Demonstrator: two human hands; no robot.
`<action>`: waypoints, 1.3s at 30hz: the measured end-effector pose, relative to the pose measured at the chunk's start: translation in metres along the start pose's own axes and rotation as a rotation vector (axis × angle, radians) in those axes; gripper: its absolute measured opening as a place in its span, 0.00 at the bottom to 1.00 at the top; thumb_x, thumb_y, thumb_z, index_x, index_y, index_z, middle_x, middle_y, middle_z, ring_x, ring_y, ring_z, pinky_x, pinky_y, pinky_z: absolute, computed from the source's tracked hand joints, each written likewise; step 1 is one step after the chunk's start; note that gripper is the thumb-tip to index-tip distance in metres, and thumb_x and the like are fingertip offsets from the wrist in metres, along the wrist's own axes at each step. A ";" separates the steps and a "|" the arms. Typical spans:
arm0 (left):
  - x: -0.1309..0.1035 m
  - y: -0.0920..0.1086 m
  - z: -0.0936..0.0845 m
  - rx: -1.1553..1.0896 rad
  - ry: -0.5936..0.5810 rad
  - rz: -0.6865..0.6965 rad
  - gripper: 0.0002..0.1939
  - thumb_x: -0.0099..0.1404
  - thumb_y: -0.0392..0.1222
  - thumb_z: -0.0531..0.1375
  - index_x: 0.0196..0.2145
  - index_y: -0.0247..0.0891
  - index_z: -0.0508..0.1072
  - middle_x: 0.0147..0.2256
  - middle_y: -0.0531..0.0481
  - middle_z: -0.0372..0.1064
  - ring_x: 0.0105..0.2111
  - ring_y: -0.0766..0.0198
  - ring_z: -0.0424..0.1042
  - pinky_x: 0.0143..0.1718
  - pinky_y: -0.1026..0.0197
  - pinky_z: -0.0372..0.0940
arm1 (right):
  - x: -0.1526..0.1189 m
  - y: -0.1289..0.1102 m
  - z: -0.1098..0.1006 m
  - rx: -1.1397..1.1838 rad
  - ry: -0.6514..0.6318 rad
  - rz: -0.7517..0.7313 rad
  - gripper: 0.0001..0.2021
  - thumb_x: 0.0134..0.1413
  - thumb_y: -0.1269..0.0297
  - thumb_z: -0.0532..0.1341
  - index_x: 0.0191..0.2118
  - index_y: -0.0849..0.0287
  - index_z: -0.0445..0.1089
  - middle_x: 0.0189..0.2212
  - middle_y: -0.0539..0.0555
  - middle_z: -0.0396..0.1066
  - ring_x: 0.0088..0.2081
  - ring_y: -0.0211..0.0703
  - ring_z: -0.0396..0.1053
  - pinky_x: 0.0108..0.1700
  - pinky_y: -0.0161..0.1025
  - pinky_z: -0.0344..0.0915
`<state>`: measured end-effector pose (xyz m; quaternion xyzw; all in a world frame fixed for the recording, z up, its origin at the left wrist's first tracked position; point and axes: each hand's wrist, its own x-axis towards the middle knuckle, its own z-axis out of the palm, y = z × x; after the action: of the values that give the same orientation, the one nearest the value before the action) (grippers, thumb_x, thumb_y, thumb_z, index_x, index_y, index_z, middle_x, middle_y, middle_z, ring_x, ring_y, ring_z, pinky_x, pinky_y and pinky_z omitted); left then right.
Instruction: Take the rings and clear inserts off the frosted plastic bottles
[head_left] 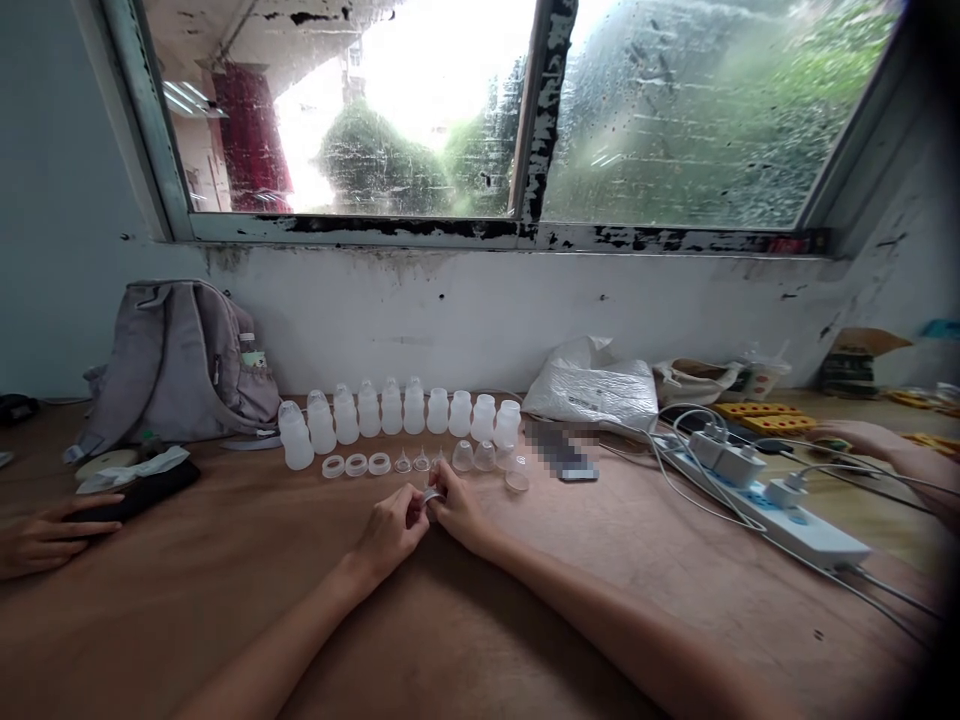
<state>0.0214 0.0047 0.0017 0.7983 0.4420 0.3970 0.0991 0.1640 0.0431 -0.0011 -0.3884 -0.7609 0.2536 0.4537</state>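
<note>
My left hand (391, 522) and my right hand (459, 510) meet over the table, fingers pinched on a small white bottle collar ring (431, 495). Whether a nipple sits in it is hidden by my fingers. Just beyond stand three white collar rings (356, 464) in a row, then clear nipples (403, 461), the last partly behind my right fingers. Right of these are domed caps (484, 456), one lying nearer me (517, 474). Behind runs a curved row of several frosted baby bottles (367, 410); those on the left are capped, those on the right have open necks.
A grey backpack (180, 360) leans by the wall, near a black pouch (161, 492) and another person's hand (60, 535). To the right are a phone (579, 475), a silver bag (592, 390), a power strip (810, 535) with cables, and another person's hand (862, 440).
</note>
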 end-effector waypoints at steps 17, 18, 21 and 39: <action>0.005 -0.027 -0.014 0.254 -0.025 0.222 0.13 0.57 0.40 0.56 0.41 0.39 0.63 0.35 0.47 0.66 0.37 0.58 0.65 0.39 0.56 0.61 | -0.001 0.004 0.001 -0.051 -0.015 -0.056 0.09 0.42 0.75 0.53 0.33 0.58 0.58 0.24 0.47 0.60 0.25 0.34 0.58 0.26 0.30 0.56; 0.006 -0.029 -0.014 0.264 -0.003 0.203 0.13 0.57 0.41 0.56 0.40 0.38 0.63 0.34 0.47 0.66 0.35 0.59 0.65 0.38 0.56 0.61 | -0.001 0.005 0.000 -0.081 -0.009 -0.074 0.09 0.43 0.75 0.53 0.34 0.58 0.58 0.25 0.47 0.60 0.24 0.34 0.58 0.26 0.30 0.57; 0.007 -0.037 -0.014 0.288 0.064 0.148 0.12 0.57 0.45 0.56 0.38 0.38 0.64 0.29 0.49 0.65 0.31 0.60 0.65 0.34 0.58 0.61 | 0.010 0.008 -0.008 -0.207 0.037 -0.150 0.09 0.46 0.73 0.50 0.36 0.59 0.59 0.29 0.51 0.62 0.25 0.35 0.59 0.29 0.32 0.59; 0.008 -0.036 -0.019 0.328 0.113 0.084 0.16 0.59 0.55 0.50 0.29 0.38 0.62 0.25 0.52 0.62 0.26 0.64 0.64 0.29 0.62 0.58 | 0.112 0.024 -0.025 -0.537 0.166 0.192 0.08 0.48 0.71 0.53 0.36 0.59 0.63 0.33 0.55 0.62 0.31 0.40 0.63 0.34 0.36 0.57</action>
<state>-0.0123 0.0289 0.0002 0.7980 0.4718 0.3675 -0.0744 0.1628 0.1495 0.0476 -0.5842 -0.7208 0.0522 0.3693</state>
